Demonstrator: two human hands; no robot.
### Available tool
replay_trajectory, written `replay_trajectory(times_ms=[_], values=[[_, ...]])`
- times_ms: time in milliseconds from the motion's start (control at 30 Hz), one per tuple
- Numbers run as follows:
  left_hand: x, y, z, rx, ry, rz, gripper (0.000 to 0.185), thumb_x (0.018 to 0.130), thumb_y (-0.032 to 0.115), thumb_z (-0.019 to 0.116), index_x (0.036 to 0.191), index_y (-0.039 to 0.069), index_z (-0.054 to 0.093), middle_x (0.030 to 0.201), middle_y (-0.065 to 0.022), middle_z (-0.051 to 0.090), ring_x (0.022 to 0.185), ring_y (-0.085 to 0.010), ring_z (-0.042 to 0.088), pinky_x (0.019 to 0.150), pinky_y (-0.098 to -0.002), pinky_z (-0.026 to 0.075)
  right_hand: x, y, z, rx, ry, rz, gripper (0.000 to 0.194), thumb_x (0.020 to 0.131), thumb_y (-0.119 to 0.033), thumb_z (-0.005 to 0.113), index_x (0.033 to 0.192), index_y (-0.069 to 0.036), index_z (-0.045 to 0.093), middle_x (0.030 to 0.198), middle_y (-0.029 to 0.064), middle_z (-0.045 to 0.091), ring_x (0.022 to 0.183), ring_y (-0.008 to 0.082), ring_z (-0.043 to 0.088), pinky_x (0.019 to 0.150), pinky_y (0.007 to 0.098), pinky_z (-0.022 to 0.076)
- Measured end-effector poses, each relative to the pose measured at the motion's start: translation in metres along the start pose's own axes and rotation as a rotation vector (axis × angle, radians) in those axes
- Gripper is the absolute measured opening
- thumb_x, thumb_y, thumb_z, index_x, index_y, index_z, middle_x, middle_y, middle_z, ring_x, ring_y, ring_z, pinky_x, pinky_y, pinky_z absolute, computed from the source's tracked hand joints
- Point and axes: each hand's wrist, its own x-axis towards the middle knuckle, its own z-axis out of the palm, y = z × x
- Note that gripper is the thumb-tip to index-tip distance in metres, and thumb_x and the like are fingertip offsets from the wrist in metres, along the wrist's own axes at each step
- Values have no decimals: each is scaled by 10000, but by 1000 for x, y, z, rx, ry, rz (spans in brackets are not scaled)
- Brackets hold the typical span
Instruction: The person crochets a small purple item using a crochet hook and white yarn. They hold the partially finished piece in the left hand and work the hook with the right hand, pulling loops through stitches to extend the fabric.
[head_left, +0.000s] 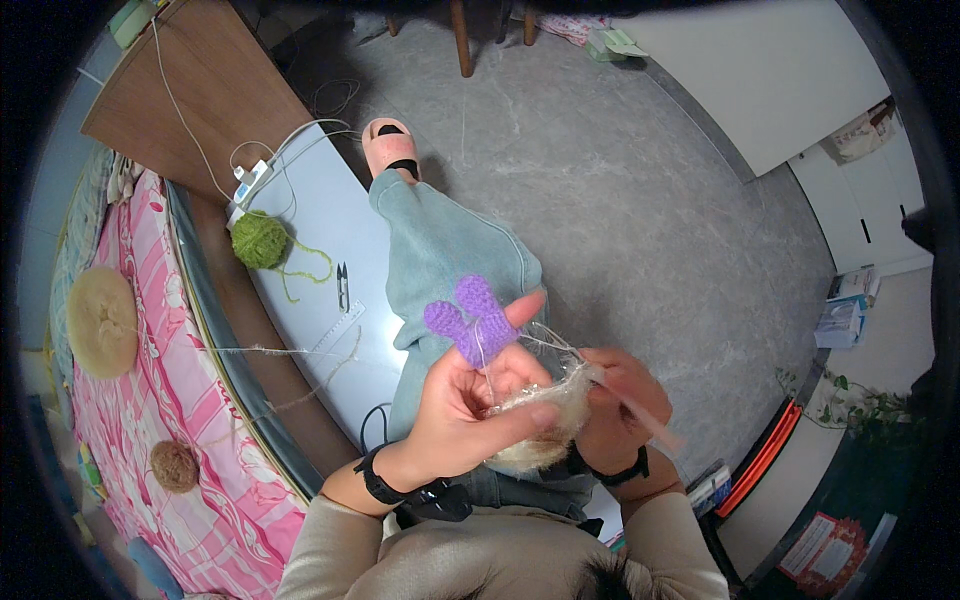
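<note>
My left hand (465, 409) pinches a fuzzy cream crocheted piece (532, 454) between thumb and fingers. On its raised index finger sits a purple crocheted piece (480, 330) with two rounded lobes, and a pale strand crosses it. In my right hand (634, 390) is a slim tool with a blurred pinkish handle (649, 420), apparently a crochet hook; its tip is hard to make out at the cream piece's upper edge. Pale yarn (551, 337) stretches from the index finger to that edge. Both hands are close together above my lap, and the fingers partly cover the work.
On the pink bed lie a cream yarn ball (103, 322) and a brown yarn ball (174, 466), strands trailing rightward. A white board (315, 195) left of my leg bears green yarn (259, 240), thread snips (343, 286), a clear ruler (341, 326) and a power strip (253, 181).
</note>
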Motion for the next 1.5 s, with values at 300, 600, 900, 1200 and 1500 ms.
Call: replay_trajectory(times_ms=[300,600,900,1200,1500], values=[[-2,-2,-1,-70,50,30,562,764,-87,484,1257,-43,219,813,-39,527,732,-57,502,652,-171,388,12,10,1,784,-26,375,159,855,-168,432,882,-11,429,855,184,551,735,240,548,652,331,452],[-4,-1,3,-35,114,44,541,763,-89,484,1245,-51,242,773,-35,534,707,-58,507,637,-176,392,18,-12,-13,494,-151,173,180,872,-215,383,892,-36,382,854,223,533,783,290,557,671,402,462],[-5,1,7,-171,123,36,532,766,-91,464,1247,-40,243,789,-44,544,722,-70,525,645,-191,408,3,27,5,417,-26,-469,179,841,-208,460,872,-40,407,874,192,514,742,348,555,589,385,493],[-4,-15,19,86,219,252,656,748,-120,465,1295,5,123,769,-47,528,669,-52,493,589,-162,379,6,10,-6,-71,-103,-370,105,753,-126,564,807,-51,515,855,121,484,725,273,544,588,333,485],[-1,0,6,-146,64,-13,731,739,-134,437,1314,55,28,745,-39,526,654,-50,487,598,-167,381,7,13,-1,31,-35,-493,87,735,-115,562,765,-47,517,798,120,543,738,270,564,606,335,485]])
